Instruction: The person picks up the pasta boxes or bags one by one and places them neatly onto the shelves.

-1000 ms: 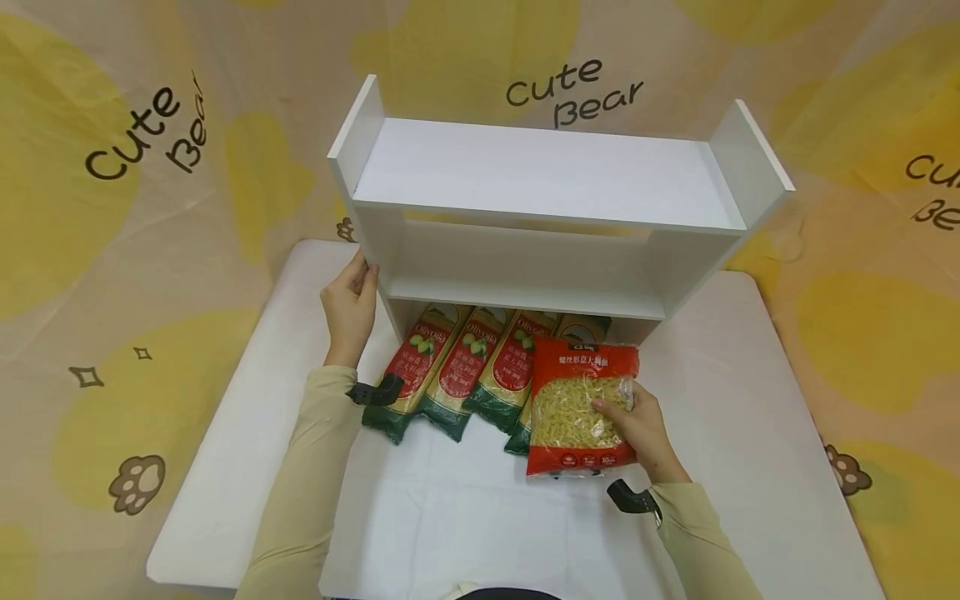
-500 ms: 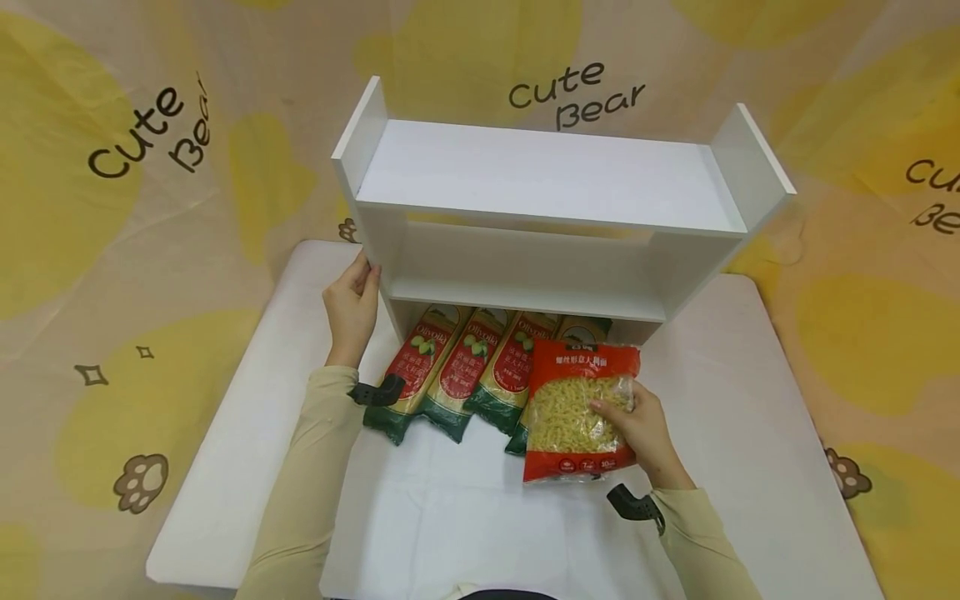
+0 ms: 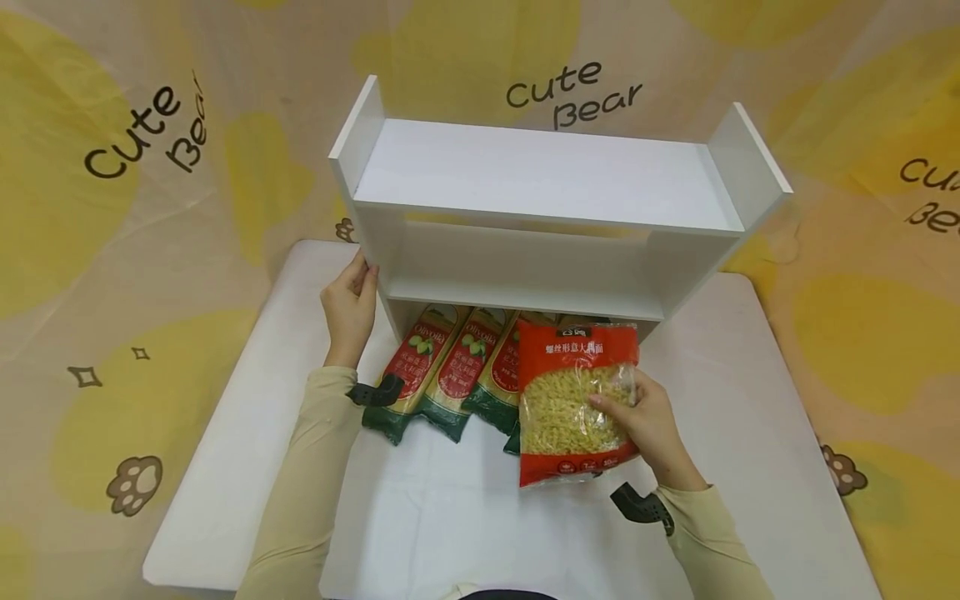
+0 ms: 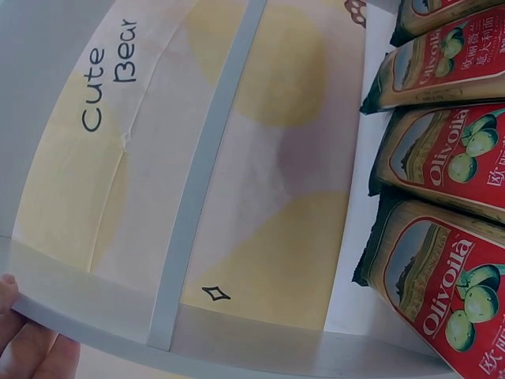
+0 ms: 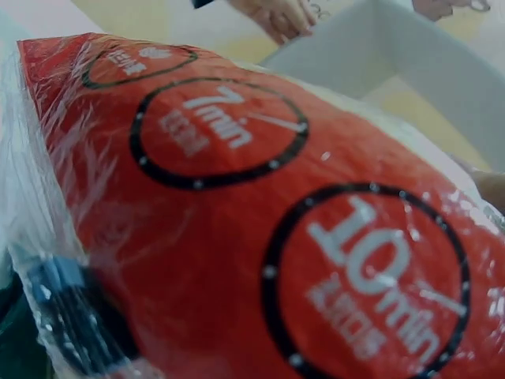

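My right hand [image 3: 656,429] grips the right side of a red and clear bag of spiral pasta [image 3: 570,408], thumb across its front. The bag tilts in front of the bottom shelf and overlaps the rightmost packs there. Its red lower end [image 5: 213,229] fills most of the right wrist view. On the left, my left hand [image 3: 350,312] pinches the front edge of the side panel of a white shelf unit [image 3: 547,171]; its fingertips also show low in the left wrist view. Several Olivoilà spaghetti packs [image 3: 412,367] lie slanted in the bottom compartment, green ends sticking out forward.
The unit's middle shelf [image 3: 525,262] and raised side panel [image 3: 750,158] stand above the packs. A white table [image 3: 450,533] supports everything, and a yellow patterned cloth [image 3: 187,292] hangs behind and around it.
My right hand has raised the pasta bag slightly toward me and shifted it a little left, so it hides more of the packs behind. The left hand stays on the panel.
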Action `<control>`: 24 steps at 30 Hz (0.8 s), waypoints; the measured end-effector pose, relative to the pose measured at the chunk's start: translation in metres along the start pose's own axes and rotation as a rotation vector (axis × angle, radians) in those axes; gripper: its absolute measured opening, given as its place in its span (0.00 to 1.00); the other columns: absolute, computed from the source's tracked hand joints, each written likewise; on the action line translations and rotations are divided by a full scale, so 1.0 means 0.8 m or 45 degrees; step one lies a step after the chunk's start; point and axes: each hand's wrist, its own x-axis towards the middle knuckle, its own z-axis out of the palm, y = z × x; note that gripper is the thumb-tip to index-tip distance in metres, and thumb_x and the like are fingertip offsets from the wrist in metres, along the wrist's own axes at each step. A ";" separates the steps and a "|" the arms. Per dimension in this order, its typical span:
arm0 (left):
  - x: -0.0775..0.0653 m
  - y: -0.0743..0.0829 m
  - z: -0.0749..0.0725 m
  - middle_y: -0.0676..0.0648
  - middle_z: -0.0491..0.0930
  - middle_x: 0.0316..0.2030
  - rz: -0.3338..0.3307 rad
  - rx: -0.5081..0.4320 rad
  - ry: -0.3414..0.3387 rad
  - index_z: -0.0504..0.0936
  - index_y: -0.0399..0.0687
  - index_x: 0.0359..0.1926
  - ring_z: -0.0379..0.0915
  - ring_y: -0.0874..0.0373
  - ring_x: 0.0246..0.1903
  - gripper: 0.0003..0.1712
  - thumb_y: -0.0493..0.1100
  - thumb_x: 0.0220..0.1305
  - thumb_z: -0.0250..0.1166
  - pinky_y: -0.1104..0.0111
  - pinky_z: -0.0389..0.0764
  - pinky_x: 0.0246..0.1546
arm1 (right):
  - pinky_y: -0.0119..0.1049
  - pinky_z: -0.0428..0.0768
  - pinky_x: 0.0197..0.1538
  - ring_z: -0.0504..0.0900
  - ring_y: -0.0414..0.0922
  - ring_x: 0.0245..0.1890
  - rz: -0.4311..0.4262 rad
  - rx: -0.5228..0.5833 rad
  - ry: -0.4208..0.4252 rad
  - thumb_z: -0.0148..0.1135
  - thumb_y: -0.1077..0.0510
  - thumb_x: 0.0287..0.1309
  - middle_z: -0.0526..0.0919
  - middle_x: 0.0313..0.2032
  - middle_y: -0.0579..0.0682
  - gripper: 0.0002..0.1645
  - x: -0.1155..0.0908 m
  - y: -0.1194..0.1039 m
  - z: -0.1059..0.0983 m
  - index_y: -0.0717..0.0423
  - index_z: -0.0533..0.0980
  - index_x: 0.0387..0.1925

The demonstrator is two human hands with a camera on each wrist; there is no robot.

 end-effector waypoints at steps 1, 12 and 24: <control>0.000 0.000 0.000 0.34 0.74 0.54 -0.001 -0.002 -0.002 0.73 0.30 0.58 0.76 0.48 0.51 0.20 0.31 0.66 0.57 0.70 0.76 0.49 | 0.35 0.80 0.27 0.78 0.39 0.23 -0.017 0.020 -0.006 0.70 0.62 0.52 0.80 0.27 0.46 0.18 -0.001 -0.005 0.000 0.67 0.72 0.39; -0.001 0.003 0.000 0.35 0.73 0.55 -0.042 -0.037 -0.011 0.73 0.31 0.58 0.74 0.46 0.53 0.20 0.29 0.66 0.58 0.67 0.75 0.50 | 0.37 0.83 0.32 0.83 0.42 0.30 -0.097 -0.021 -0.024 0.71 0.59 0.52 0.83 0.34 0.44 0.24 -0.012 -0.059 -0.009 0.67 0.73 0.47; -0.008 0.052 -0.007 0.31 0.72 0.54 -0.053 -0.029 -0.025 0.71 0.25 0.57 0.73 0.43 0.53 0.19 0.27 0.65 0.56 0.67 0.75 0.51 | 0.37 0.83 0.25 0.85 0.44 0.25 -0.350 0.081 -0.073 0.70 0.70 0.49 0.86 0.31 0.46 0.17 -0.022 -0.110 -0.012 0.65 0.76 0.42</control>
